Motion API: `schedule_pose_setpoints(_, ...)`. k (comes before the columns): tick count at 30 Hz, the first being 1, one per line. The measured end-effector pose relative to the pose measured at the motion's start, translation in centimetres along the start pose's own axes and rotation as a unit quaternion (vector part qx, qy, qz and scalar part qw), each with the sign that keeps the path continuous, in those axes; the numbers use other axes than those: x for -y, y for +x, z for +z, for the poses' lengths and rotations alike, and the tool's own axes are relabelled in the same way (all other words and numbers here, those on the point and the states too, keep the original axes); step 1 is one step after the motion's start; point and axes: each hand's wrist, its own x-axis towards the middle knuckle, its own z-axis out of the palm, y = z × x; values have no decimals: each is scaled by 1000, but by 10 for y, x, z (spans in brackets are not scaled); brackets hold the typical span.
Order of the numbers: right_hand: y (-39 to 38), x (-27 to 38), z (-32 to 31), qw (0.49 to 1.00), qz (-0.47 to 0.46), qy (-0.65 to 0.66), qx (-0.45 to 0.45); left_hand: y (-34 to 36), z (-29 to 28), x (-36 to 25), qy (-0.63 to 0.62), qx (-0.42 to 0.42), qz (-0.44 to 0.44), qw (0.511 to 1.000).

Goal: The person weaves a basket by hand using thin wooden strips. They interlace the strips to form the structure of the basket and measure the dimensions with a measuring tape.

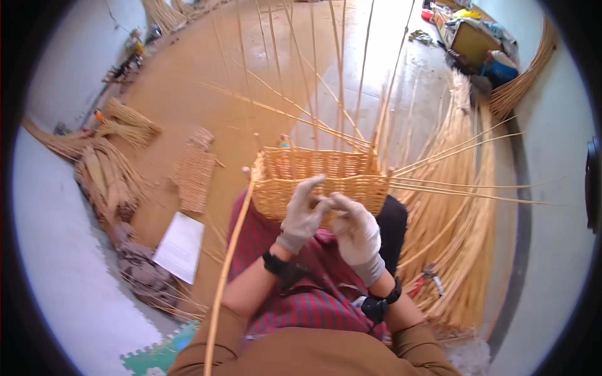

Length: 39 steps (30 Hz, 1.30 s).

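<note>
A rectangular wicker basket [269,194] rests on my lap, tall stakes rising from its far side and long loose strands trailing from its right end. My left hand [301,216], in a whitish glove, lies against the near wall with its fingers apart, the forefinger reaching the rim. Beside it my right hand [357,235], gloved too, has its fingers drawn together, their tips meeting the left thumb. Whatever lies between those fingertips is too small to make out. A thick rod [229,266] slants from the basket's left corner down past my left arm.
Long straw-coloured canes [464,219] spread over the floor at right, with red-handled pliers [420,285] on them. To the left lie a woven panel [193,172], a white sheet [180,246] and cane bundles [110,178]. A box of items [476,44] stands far right.
</note>
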Motion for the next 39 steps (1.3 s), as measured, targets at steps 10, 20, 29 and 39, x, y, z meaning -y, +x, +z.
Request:
schedule_pose_setpoints(10, 46, 27, 136, 951, -177, -174, 184, 3, -136, 79, -90, -89, -210, 970)
schedule_pose_setpoints(20, 39, -112, 17, 928, 148, 256, -226, 6, -128, 60, -33, -84, -125, 988)
schedule_pose_setpoints(29, 33, -118, 29, 944, 114, 205, -233, 12, -128, 58, 100, -113, -116, 982)
schedule_pose_setpoints(39, 53, -98, 29, 969, 63, 142, -192, 40, -112, 33, 347, 110, -143, 920)
